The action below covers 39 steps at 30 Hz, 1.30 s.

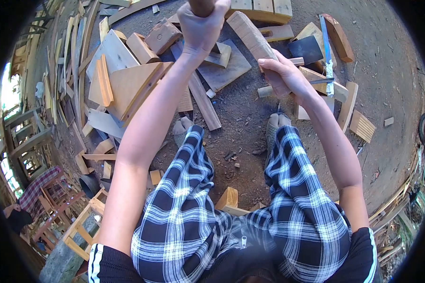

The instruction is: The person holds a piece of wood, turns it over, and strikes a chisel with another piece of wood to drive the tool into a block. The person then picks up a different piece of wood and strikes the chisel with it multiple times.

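Observation:
At the top edge of the head view, my left hand [204, 26] is closed around a brown, rounded wooden piece [202, 5]; its far end is cut off, so its kind cannot be told. My right hand [285, 78] grips the near end of a thick wooden block [251, 35], thumb on top. The block tilts up and away to the left, apart from my left hand. Beneath and between both hands lies a square grey-brown board [226, 66] on the dirt. Close to the right hand is a dark square block [311, 49].
Plywood offcuts [137, 87] and blocks are heaped on the left. A blue-edged saw-like strip [326, 42] lies among scraps at right. My feet [182, 128] rest on the dirt floor [236, 141]. Long slats [75, 52] line the far left, near a wooden frame [82, 233].

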### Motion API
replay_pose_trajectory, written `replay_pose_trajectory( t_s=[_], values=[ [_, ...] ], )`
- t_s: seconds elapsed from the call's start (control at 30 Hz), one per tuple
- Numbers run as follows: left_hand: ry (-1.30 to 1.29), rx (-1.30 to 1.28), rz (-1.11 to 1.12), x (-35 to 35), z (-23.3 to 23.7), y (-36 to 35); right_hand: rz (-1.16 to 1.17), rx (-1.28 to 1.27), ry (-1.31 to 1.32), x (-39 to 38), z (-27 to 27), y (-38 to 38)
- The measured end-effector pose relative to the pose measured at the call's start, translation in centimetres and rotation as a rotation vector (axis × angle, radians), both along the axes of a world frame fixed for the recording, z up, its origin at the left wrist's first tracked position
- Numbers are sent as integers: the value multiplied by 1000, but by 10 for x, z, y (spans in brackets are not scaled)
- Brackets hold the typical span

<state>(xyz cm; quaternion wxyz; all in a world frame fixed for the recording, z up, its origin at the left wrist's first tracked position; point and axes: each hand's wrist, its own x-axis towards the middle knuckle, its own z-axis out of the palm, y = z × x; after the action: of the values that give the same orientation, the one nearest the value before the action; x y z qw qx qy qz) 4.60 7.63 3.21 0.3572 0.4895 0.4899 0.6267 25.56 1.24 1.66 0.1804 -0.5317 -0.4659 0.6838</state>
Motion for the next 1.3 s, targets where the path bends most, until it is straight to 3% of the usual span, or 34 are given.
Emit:
replay_pose_trajectory(
  t_s=[0.13,0.2,0.23,0.3,0.33,0.4,0.43,0.53,0.57,0.6,0.67,0.7,0.73,0.8,0.83,0.9,1.0,1.03,1.13,1.17,1.27,1.3],
  values=[
    [142,48,25,5,1,-5,-77,351,23,-5,24,16],
    [171,79,116,8,-3,-3,-66,525,56,-3,62,32],
    [226,52,40,2,-10,-1,-6,606,528,-1,80,45],
    [171,3,-17,-7,-19,0,59,673,1002,-6,118,57],
    [114,-49,-75,-9,-19,1,8,884,620,-22,143,47],
    [206,22,-83,-5,-14,-2,-50,1069,231,-26,183,42],
    [295,89,-89,-2,-11,-6,341,896,-83,-22,201,44],
    [126,297,-52,16,1,-13,450,1081,-281,-23,183,42],
    [227,374,32,14,-3,-7,489,835,-225,-21,198,50],
    [222,366,36,10,-8,-7,439,924,-220,-23,195,42],
    [216,77,-41,0,-12,-7,329,1102,-224,-29,191,25],
    [217,59,-47,-2,-11,-8,166,1004,-27,-35,195,26],
    [223,64,-47,-3,-9,-8,167,1008,-21,-35,189,28],
    [315,313,51,1,-4,-7,427,862,-283,-29,177,34],
    [315,317,43,3,-3,-8,495,824,-341,-28,171,37],
    [127,260,8,6,-4,-13,510,848,-223,-32,160,46],
    [78,210,13,5,-10,-9,372,902,-118,-26,162,37],
    [346,220,25,-3,-10,-10,268,1001,17,-28,149,39],
    [326,307,-6,-1,-1,-11,282,704,-220,-23,162,36],
    [151,266,-35,3,0,-12,303,707,-214,-25,156,37],
    [134,231,-38,-3,-3,-12,353,714,-225,-29,152,26],
    [104,220,-1,-4,-5,-10,167,805,-243,-42,156,11]
  ],
)
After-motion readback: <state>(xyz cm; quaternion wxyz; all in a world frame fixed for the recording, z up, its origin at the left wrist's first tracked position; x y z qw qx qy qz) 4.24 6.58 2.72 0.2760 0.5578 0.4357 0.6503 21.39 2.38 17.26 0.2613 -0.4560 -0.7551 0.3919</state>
